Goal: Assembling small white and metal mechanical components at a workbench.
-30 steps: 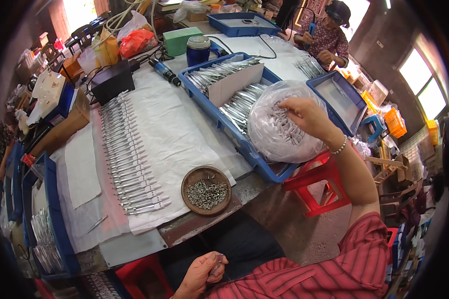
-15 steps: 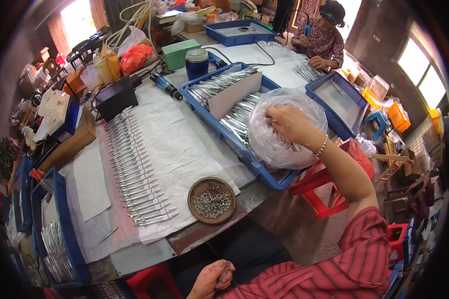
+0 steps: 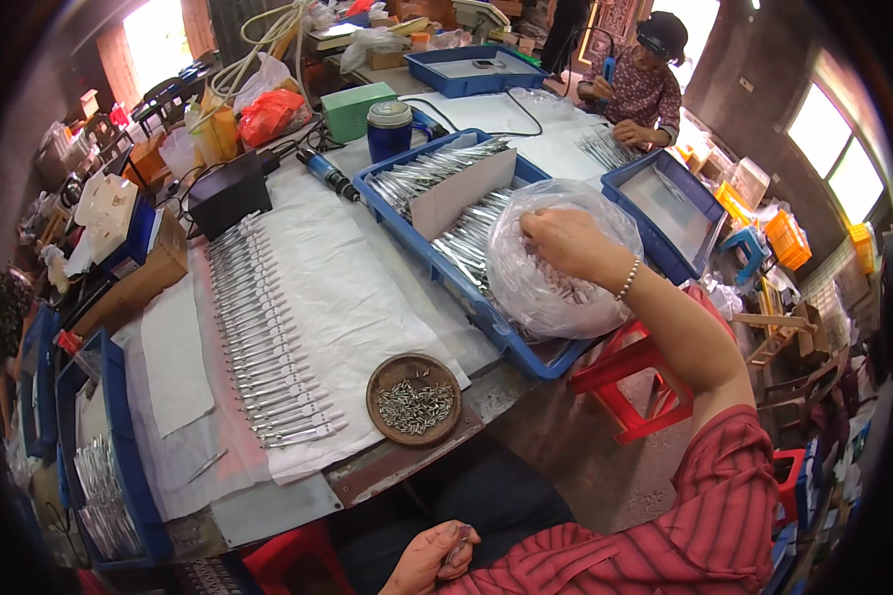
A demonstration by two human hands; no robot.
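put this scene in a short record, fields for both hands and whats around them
right hand: in clear plastic bag of small pale pieces
left hand: closed, contents unclear
bag: at near end of blue tray
laid out: slim metal pieces with white ends, on white sheet
bowl: round, brown, holding tiny metal parts
co-worker: far side, blue tool in one hand

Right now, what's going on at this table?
The person's right hand is in the mouth of a translucent plastic bag of small pale pieces; what it grips is hidden. The bag rests over one end of a blue tray holding silvery rods. The left hand, low in front of the table, is closed around a small object, mostly hidden. Slim rods with pale ends lie in a row on a white sheet, near a round brown bowl of pin-like metal pieces. Opposite, a co-worker holds a blue tool.
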